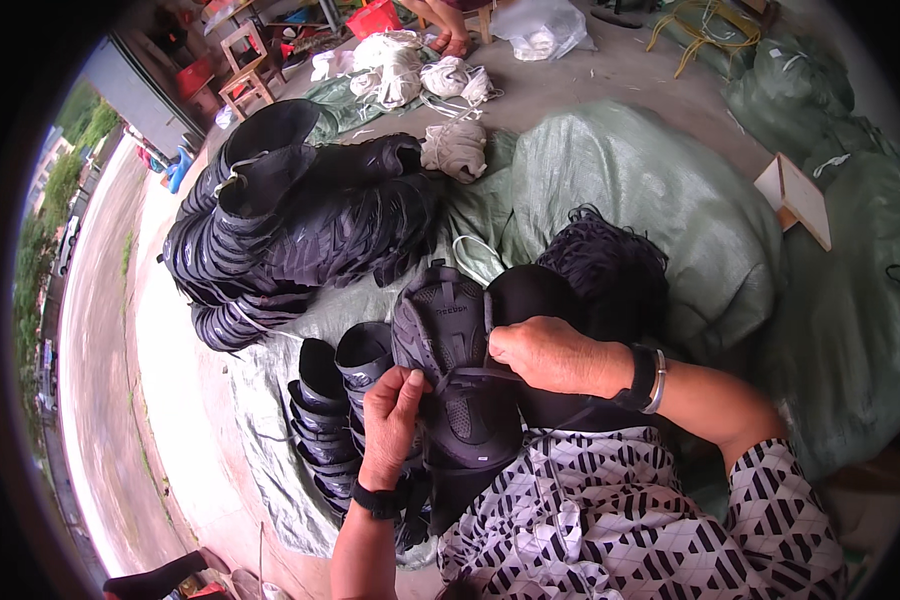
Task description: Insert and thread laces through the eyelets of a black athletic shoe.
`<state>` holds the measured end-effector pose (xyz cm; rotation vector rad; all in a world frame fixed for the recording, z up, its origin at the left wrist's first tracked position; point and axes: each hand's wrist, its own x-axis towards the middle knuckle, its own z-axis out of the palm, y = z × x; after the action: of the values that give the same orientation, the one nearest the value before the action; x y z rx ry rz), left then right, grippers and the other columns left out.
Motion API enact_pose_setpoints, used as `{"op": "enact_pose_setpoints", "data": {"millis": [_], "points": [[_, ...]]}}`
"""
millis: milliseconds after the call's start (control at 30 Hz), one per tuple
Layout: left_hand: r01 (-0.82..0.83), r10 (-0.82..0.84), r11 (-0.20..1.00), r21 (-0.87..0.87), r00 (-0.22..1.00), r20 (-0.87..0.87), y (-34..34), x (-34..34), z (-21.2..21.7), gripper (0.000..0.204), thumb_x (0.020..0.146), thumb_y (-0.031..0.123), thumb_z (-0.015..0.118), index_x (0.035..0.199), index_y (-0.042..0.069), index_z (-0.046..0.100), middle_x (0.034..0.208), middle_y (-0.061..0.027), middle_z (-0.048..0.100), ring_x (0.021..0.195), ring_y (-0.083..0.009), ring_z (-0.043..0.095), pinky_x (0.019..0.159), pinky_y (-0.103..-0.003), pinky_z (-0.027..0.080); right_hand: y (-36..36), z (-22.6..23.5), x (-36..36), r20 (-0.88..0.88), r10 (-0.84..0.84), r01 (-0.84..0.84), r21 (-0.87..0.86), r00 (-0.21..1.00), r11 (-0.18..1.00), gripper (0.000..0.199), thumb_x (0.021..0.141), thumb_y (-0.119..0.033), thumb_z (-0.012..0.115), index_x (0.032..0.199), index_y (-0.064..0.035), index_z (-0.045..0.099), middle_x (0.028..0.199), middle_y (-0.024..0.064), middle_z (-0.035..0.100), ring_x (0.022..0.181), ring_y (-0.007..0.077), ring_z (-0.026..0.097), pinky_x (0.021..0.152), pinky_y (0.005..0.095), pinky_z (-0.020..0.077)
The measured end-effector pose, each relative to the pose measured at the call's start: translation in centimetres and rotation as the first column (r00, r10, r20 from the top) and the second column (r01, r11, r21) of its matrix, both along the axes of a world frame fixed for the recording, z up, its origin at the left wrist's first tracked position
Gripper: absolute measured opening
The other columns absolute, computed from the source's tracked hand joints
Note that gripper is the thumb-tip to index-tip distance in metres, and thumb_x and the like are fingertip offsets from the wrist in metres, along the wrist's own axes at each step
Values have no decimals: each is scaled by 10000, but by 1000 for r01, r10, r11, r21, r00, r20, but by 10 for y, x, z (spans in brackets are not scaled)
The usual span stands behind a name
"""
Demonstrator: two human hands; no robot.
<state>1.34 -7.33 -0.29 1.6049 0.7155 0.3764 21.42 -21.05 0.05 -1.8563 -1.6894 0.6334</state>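
Note:
A dark grey and black shoe lies before me, toe toward my body and tongue pointing away. A thin dark shoelace crosses its front. On the shoe's left edge my left hand is closed, thumb and forefinger pinched together there; whether lace is also between them is hard to see. My right hand is closed in a fist over the right edge, gripping the shoelace, whose end is hidden in the fingers. Right of the shoe sits a bundle of dark laces.
Stacked black shoe uppers rise at the far left, with another stack beside my left hand. Green woven sacks lie behind and to the right. White cord bundles, a wooden chair and another person's feet are farther off.

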Motion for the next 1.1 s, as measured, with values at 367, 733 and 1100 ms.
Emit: {"op": "enact_pose_setpoints", "data": {"millis": [367,733,1100], "points": [[-73,64,993,92,994,92,3,16,-5,236,911,229,585,777,35,576,635,53,466,615,-44,402,551,-216,354,8,9,8,124,44,-52,66,991,996,51,817,-73,559,791,-29,559,747,139,607,716,330,618,621,422,487],[414,-317,-19,910,861,-399,32,41,69,349,643,168,704,979,139,613,1072,-40,528,1082,-242,496,893,-370,441,13,31,4,691,280,-448,71,666,891,58,723,-122,558,731,-66,575,851,65,514,815,200,550,655,301,458],[856,-347,-45,516,471,-811,39,66,81,221,739,316,667,815,108,670,937,-33,532,941,-229,545,659,-333,545,38,-11,15,-253,264,-224,178,931,958,184,798,-179,566,745,-19,639,879,142,557,893,311,565,785,386,454]]}}
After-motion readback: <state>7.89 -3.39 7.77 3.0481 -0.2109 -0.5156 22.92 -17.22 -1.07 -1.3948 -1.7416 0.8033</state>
